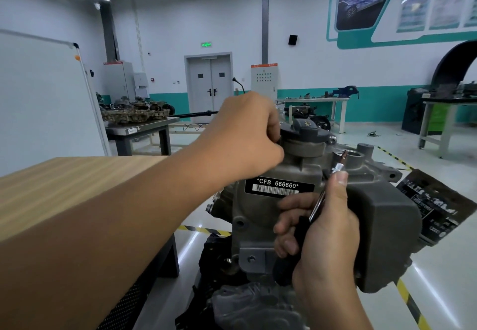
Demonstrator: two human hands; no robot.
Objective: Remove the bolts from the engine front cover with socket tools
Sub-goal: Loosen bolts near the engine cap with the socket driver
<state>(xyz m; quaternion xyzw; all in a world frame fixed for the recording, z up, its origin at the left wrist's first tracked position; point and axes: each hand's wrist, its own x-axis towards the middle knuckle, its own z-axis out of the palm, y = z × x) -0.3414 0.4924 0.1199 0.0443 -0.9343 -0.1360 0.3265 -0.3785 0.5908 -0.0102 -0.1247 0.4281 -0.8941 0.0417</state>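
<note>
While the left hand curled against the grey engine front cover beside the black cap, whether gripping anything I couldn't tell, the right hand gripped a black-handled socket driver, bit up near the cover's top.
</note>
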